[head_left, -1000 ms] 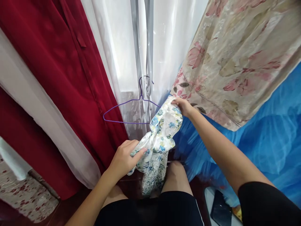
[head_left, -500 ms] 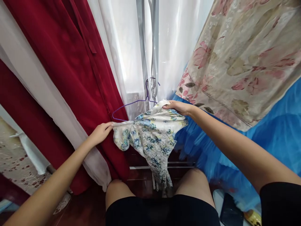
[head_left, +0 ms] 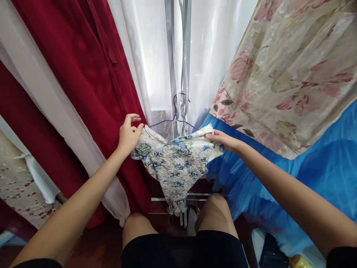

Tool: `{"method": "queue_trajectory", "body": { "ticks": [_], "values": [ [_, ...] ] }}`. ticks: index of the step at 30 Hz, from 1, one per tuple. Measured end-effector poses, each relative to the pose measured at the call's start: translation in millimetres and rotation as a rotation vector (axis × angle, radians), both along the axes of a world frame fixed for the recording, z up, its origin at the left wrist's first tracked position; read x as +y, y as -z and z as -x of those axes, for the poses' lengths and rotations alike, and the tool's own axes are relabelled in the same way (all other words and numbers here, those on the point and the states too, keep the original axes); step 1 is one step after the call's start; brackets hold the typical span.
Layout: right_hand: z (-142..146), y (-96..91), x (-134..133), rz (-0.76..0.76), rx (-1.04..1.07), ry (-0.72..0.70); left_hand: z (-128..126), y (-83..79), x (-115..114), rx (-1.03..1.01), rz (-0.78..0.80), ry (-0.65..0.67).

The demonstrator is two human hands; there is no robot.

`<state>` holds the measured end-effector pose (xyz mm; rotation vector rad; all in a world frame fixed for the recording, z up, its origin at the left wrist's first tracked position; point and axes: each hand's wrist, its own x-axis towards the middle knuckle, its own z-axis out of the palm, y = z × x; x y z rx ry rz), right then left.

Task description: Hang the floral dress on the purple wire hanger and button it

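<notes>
A white blouse (head_left: 178, 163) with blue and yellow flowers hangs on a purple hanger (head_left: 175, 117), both its shoulders over the hanger's arms. My right hand (head_left: 223, 139) pinches the blouse's right shoulder, thumb in front and fingers partly behind the cloth. At the left shoulder, my left hand (head_left: 129, 134) has its thumb against the edge of the fabric, while the fingers are lifted apart from the thumb. The hanger's hook is caught on a grey strap and metal piece (head_left: 182, 102) in front of a white curtain.
Dark red cloth (head_left: 111, 93) hangs on the left beside pale drapes (head_left: 64, 111). To the right are a floral beige cloth (head_left: 279, 85) and blue tulle (head_left: 251, 178). My knees (head_left: 217, 212) frame a metal rack base (head_left: 198, 196) below. A dark object (head_left: 273, 249) lies at lower right.
The hanger's left arm, bare before, now has the blouse's left shoulder over it. My left hand has risen and its fingers have parted. My right hand has shifted slightly down, still holding the blouse.
</notes>
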<state>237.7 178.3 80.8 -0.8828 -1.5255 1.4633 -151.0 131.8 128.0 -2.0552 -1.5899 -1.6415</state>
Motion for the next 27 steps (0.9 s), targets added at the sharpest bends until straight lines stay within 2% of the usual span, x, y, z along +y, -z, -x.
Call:
{"method": "queue_trajectory", "body": {
  "ticks": [2,4,7,9,11,13,15,17,18,19,21,23,24,25,27],
  "values": [
    [-12.2,18.3,-7.4,-0.059,-0.013,0.060,-0.8,5.0,-3.4,-0.023,-0.009,-0.024],
    [-22.5,32.7,-15.1,-0.092,-0.022,0.138,-2.5,8.6,-8.4,0.049,-0.019,-0.005],
    [-33.1,35.7,-23.4,-0.156,-0.015,0.262,-9.7,9.2,-19.6,0.197,-0.059,0.068],
    [-34.7,22.4,-24.4,-0.239,0.035,0.350,-15.7,5.6,-26.6,0.257,-0.047,0.086],
    [-29.3,-0.2,-22.8,-0.321,0.107,0.429,-19.9,0.0,-29.8,0.292,-0.010,0.066],
    [-15.6,-26.0,-24.7,-0.384,0.157,0.482,-20.8,-4.9,-27.5,0.306,0.010,0.019],
    [5.3,-48.2,-38.7,-0.457,0.140,0.490,-18.3,-6.1,-20.8,0.285,0.011,-0.031],
    [29.5,-61.5,-70.2,-0.580,0.028,0.433,-14.0,-1.7,-13.1,0.158,0.028,-0.036],
    [40.9,-64.3,-91.6,-0.662,-0.058,0.354,-11.6,2.3,-10.2,0.046,0.044,-0.023],
    [50.7,-64.8,-114.8,-0.771,-0.163,0.228,-9.6,6.9,-8.4,-0.084,0.063,-0.003],
    [63.3,-61.5,-158.6,-1.083,-0.363,-0.172,-7.7,15.5,-8.7,-0.343,0.089,0.032],
    [65.7,-56.7,-185.6,-1.260,-0.435,-0.400,-11.1,19.6,-13.8,-0.551,0.085,0.085],
    [64.0,-54.6,-190.2,-1.290,-0.455,-0.437,-15.6,19.3,-17.8,-0.635,0.091,0.149],
    [61.2,-52.7,-189.1,-1.283,-0.474,-0.414,-22.2,17.6,-22.6,-0.713,0.108,0.238],
    [55.8,-48.4,-175.2,-1.221,-0.528,-0.247,-41.4,11.5,-34.6,-0.829,0.191,0.454]
  ]
}}
